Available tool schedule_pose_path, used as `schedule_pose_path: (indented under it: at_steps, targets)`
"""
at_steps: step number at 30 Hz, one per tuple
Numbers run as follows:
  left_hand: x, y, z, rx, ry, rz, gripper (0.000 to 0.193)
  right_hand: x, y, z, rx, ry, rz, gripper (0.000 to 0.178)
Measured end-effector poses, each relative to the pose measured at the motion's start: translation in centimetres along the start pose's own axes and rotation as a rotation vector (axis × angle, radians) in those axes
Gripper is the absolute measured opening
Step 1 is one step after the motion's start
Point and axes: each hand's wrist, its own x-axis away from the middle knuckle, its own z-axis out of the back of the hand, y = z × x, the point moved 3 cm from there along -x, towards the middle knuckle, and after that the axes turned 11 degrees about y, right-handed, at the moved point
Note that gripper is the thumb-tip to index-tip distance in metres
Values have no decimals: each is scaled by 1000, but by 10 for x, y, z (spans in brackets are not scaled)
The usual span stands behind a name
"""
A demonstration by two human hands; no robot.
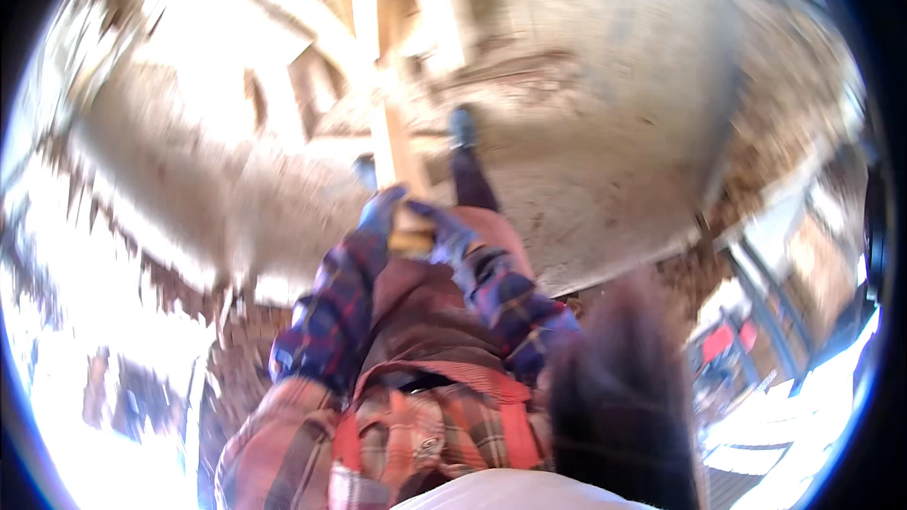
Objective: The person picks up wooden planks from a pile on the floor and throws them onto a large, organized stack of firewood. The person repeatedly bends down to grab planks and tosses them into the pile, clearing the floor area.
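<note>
Motion blur. My left hand (381, 212) and right hand (447, 231) grip the near end of a pale wooden board (401, 156); blue shoe (461, 127) near it, dusty ground (605, 165) around.

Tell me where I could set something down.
Probably the pale ground between the right shoe and the rough brown strip farther right, though blur may hide debris. It's crowded ahead: boards flank the long plank running to the left hand and right hand.

Right of the plank (395, 146) was one shoe (461, 127), left of it another shoe (366, 170), and boards (442, 9) flanked its far part.
</note>
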Motion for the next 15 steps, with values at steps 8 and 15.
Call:
schedule_pose_path:
  at_steps: [8, 15]
  targets:
    - [97, -42, -73, -356, -289, -123, 53, 135, 37, 39, -251, -49, 260, 42]
    - [121, -103, -12, -1664, -173, -790, 41, 141, 16, 129, -648, -161, 355, 30]
